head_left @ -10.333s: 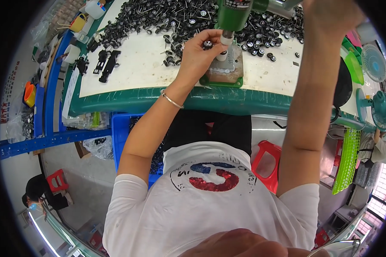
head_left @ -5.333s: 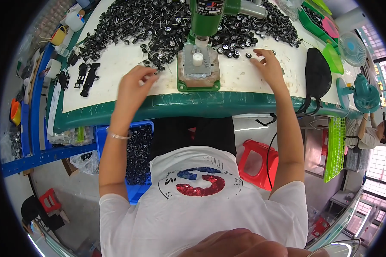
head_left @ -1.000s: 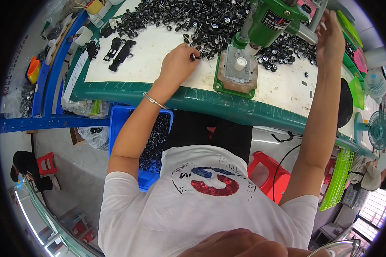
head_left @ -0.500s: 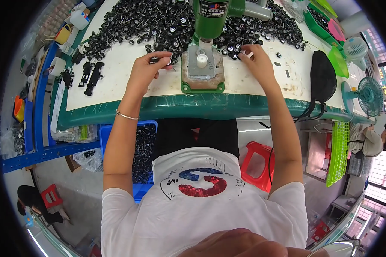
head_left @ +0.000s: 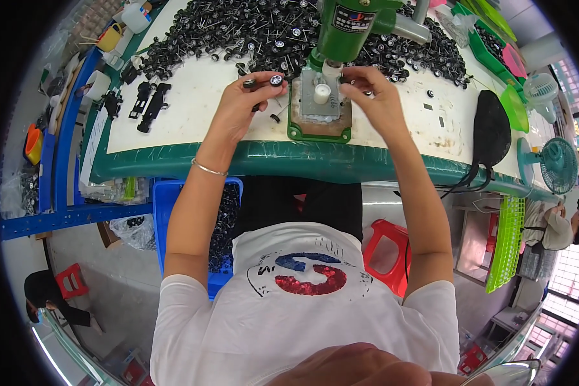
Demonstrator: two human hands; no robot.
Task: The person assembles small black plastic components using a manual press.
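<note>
Small black toy wheels (head_left: 276,80) with silvery hubs sit between the fingers of my left hand (head_left: 241,101), which is closed on them left of the press. My right hand (head_left: 374,96) is at the right side of the press plate, thumb and fingers pinched together. A small dark piece shows at its fingertips, too small to make out. Between the hands stands a green press (head_left: 344,35) over a base plate (head_left: 309,122). A white round holder (head_left: 321,94) rises from that plate. One loose black wheel piece (head_left: 275,118) lies just left of the base.
A large heap of black wheels on axles (head_left: 238,35) covers the back of the table. Black toy chassis (head_left: 153,108) lie at left. On the right are a black cloth bag (head_left: 490,132) and a fan (head_left: 555,157). A blue crate (head_left: 167,212) stands below the table edge.
My right hand has come left from the wheels beside the press to the plate. My left hand has turned, showing a wheel hub at its fingertips. The view has shifted slightly.
</note>
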